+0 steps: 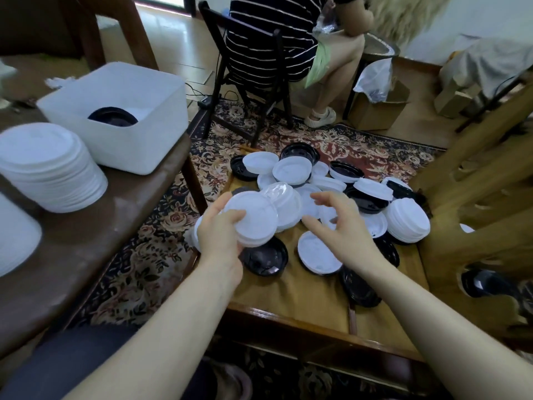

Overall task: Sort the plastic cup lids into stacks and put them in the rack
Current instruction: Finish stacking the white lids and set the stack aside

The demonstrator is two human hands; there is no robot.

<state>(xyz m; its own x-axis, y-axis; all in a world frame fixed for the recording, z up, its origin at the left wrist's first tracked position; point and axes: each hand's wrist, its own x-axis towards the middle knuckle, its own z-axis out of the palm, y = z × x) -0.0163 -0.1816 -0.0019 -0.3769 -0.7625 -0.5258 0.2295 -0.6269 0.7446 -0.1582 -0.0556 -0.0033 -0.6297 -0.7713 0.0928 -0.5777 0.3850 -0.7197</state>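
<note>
A heap of white and black plastic lids (pixel 320 183) lies on a low wooden stool (pixel 317 295). My left hand (pixel 220 238) grips a small stack of white lids (pixel 253 219) above the stool's left edge. My right hand (pixel 336 226) hovers just right of that stack, fingers loosely curved, holding nothing. A single white lid (pixel 318 254) lies below it. A taller stack of white lids (pixel 408 219) sits at the heap's right. On the brown table a white rack bin (pixel 115 116) holds black lids (pixel 112 116), with a big white lid stack (pixel 49 166) beside it.
A person in a striped top sits on a black chair (pixel 248 82) beyond the stool. A cardboard box (pixel 377 108) stands on the patterned rug (pixel 360 145). Carved wooden furniture (pixel 476 197) closes in on the right. A black lid (pixel 484 281) lies beyond the stool's right edge.
</note>
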